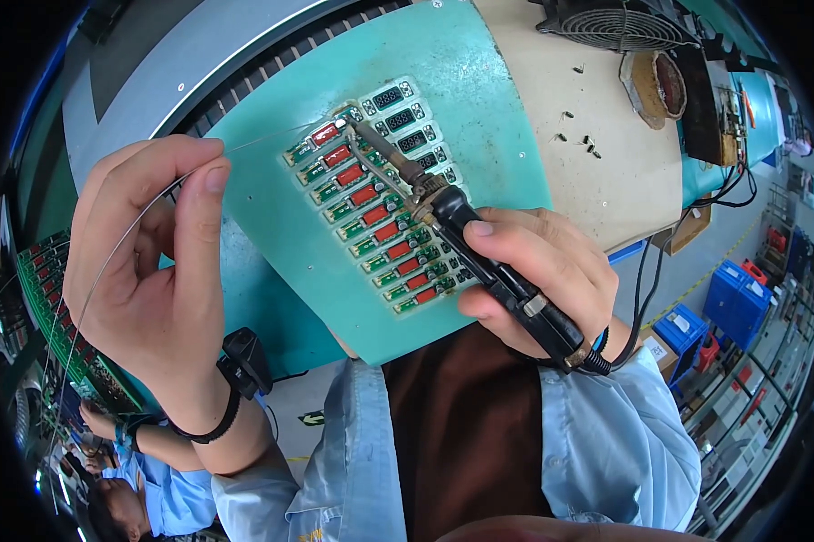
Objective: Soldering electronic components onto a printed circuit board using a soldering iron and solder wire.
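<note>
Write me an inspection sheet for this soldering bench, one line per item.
Surface: teal bench mat beside a beige board.
Job's things: green panel of small circuit boards with red parts; black-handled soldering iron, tip at the panel's upper-left corner; thin silver solder wire reaching that corner.
Clutter: small dark parts scattered on the beige board; round brown stand.
Hands: left hand pinches the solder wire; right hand grips the iron's handle.
Cables: black iron cord running off the bench edge; black wrist strap on the left wrist.
Surroundings: metal fan grille; blue crates; another person at lower left.
</note>
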`<action>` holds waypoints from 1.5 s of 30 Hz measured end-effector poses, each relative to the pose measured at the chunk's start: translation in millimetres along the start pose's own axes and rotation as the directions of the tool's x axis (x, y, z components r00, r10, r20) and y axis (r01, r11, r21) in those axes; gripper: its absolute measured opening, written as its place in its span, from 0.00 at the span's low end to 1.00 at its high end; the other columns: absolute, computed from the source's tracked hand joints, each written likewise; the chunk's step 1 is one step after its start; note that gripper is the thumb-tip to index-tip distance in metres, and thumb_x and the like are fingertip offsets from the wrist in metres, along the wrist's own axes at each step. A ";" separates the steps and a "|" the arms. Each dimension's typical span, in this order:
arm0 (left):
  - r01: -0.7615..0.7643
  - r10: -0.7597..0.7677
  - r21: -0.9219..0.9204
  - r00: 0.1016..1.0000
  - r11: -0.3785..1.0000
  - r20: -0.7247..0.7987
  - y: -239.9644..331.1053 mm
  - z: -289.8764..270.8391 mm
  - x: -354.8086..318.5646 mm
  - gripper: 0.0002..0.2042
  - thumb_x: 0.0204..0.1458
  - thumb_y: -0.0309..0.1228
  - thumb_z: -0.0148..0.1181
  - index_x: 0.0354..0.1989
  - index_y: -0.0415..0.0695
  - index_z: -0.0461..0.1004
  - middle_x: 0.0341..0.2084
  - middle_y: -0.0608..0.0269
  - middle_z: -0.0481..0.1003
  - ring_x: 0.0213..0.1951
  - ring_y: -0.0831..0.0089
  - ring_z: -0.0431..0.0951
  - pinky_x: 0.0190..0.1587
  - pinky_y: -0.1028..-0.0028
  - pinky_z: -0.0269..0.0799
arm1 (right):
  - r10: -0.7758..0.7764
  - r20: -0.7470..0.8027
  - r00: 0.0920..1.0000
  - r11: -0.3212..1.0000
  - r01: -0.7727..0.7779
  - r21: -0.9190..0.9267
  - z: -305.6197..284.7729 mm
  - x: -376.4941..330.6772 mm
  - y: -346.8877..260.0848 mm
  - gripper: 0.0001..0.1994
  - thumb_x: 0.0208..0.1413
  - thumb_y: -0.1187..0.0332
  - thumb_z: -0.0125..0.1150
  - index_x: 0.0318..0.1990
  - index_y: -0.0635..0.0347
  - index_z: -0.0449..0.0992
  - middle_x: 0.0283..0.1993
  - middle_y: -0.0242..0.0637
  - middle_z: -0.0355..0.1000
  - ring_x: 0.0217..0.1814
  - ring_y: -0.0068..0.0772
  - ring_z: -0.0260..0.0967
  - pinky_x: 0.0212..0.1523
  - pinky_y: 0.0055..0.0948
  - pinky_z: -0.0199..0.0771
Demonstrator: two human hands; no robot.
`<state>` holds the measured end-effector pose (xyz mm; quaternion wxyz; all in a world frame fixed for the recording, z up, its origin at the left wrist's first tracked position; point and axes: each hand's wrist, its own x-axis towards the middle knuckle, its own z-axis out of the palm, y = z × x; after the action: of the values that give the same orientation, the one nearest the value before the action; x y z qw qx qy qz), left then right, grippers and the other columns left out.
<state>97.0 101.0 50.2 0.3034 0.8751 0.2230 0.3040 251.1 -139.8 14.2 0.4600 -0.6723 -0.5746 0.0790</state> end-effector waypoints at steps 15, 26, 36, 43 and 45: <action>0.014 -0.014 -0.007 1.000 1.000 0.006 1.6 2.2 -0.1 0.05 0.54 0.17 0.70 0.38 0.37 0.83 0.36 0.64 0.81 0.21 0.92 0.66 0.22 0.88 0.54 | 0.009 0.011 1.000 1.000 -0.009 0.017 -1.7 0.1 -0.7 0.25 0.60 0.54 0.73 0.51 0.71 0.78 0.42 0.52 0.81 0.39 0.46 0.82 0.40 0.35 0.81; -0.014 0.014 0.009 0.999 1.000 0.029 1.4 4.4 0.2 0.05 0.53 0.17 0.70 0.38 0.37 0.83 0.36 0.63 0.81 0.21 0.91 0.67 0.22 0.87 0.53 | 0.042 0.035 0.998 0.999 -0.043 0.012 -5.9 0.9 -5.0 0.26 0.60 0.54 0.73 0.51 0.72 0.78 0.42 0.53 0.81 0.41 0.47 0.83 0.43 0.35 0.82; -0.006 0.006 0.007 1.000 1.000 -0.001 2.5 -1.5 -2.5 0.06 0.53 0.16 0.70 0.38 0.37 0.83 0.36 0.63 0.81 0.21 0.91 0.67 0.21 0.87 0.53 | 0.055 0.053 0.997 0.998 -0.056 0.024 -10.7 0.9 -8.8 0.26 0.60 0.55 0.73 0.52 0.71 0.77 0.43 0.55 0.80 0.42 0.50 0.83 0.44 0.36 0.82; -0.010 0.010 0.013 1.000 1.000 -0.014 7.6 -2.1 -7.4 0.06 0.53 0.16 0.69 0.38 0.37 0.83 0.36 0.62 0.81 0.22 0.91 0.68 0.21 0.87 0.54 | 0.062 -0.011 0.998 0.997 -0.062 0.045 -15.3 -9.1 -14.9 0.23 0.55 0.62 0.77 0.54 0.63 0.80 0.45 0.46 0.81 0.37 0.39 0.80 0.35 0.31 0.78; -0.011 0.011 -0.010 1.000 1.000 -0.009 8.2 -1.6 -8.8 0.06 0.54 0.16 0.69 0.38 0.37 0.83 0.36 0.62 0.81 0.22 0.90 0.69 0.21 0.87 0.55 | 0.067 -0.010 0.998 0.997 -0.067 0.036 -14.2 -11.6 -15.6 0.22 0.55 0.62 0.77 0.54 0.63 0.80 0.45 0.46 0.81 0.38 0.39 0.80 0.35 0.31 0.78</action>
<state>91.3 90.7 53.2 0.3052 0.8734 0.2178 0.3107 245.4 -158.3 28.4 0.4723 -0.6833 -0.5476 0.1006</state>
